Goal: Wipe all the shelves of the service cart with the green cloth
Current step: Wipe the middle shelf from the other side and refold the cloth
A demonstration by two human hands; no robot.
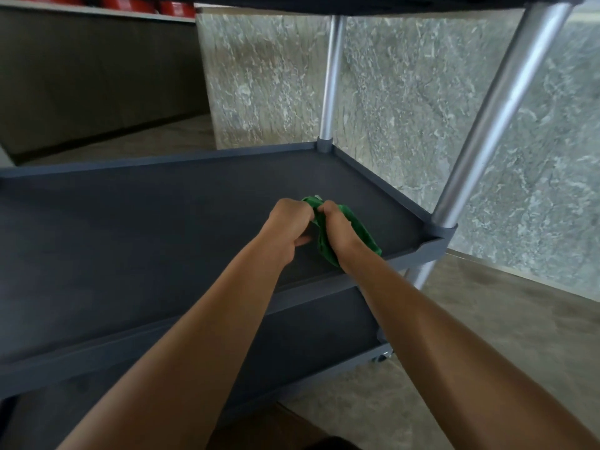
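Head view looks down along two bare forearms onto the middle shelf [162, 228] of a dark grey service cart. Both hands meet over the right part of that shelf, near its front edge. Left hand [287, 227] has its fingers curled round one end of the green cloth [358, 232], thumb underneath. Right hand [337, 228] grips the same cloth just beside it, knuckles touching or nearly touching the left. Bunched between the two fists, the cloth spills out to the right and below the right wrist, where it lies on the shelf surface close to the front right corner. Silver posts [493, 115] rise from the shelf's right corners. A lower shelf [308, 339] shows beneath, and a marbled stone wall [406, 92] stands behind the cart.
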